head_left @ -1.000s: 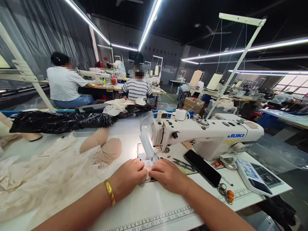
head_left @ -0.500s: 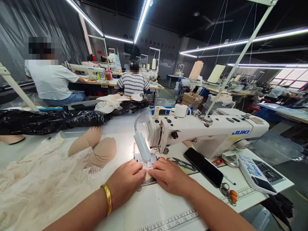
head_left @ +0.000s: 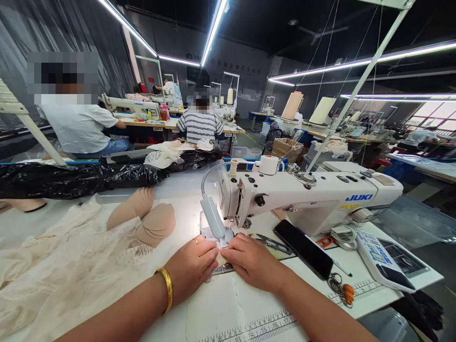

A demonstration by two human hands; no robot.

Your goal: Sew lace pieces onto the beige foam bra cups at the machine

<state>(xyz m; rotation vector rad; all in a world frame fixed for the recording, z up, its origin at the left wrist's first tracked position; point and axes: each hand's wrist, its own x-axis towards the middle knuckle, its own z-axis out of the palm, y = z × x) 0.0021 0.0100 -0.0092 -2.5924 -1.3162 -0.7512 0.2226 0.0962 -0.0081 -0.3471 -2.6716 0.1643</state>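
Both of my hands rest on the machine bed in front of the needle area of a white sewing machine (head_left: 313, 192). My left hand (head_left: 194, 263), with a ring and a gold bangle (head_left: 166, 290), has its fingers bent together and pressed down on a small pale piece of fabric (head_left: 221, 260). From the other side, my right hand (head_left: 251, 261) pinches the same fabric, its fingertips close to the left ones. Most of the fabric is hidden under my fingers. A grey lamp head (head_left: 213, 218) on a bendable neck hangs just above and covers part of the presser foot.
Cream lace fabric (head_left: 71, 280) and stacked beige cups (head_left: 156, 225) lie to the left. Right of my hands are thread snips (head_left: 274, 244), a black phone (head_left: 302, 249), keys (head_left: 342, 289) and a box (head_left: 383, 261). Co-workers (head_left: 78, 126) sit at machines beyond.
The view has turned slightly, so the surroundings sit a little farther right. My left wrist has shifted slightly right. Both hands stay at the fabric by the presser foot.
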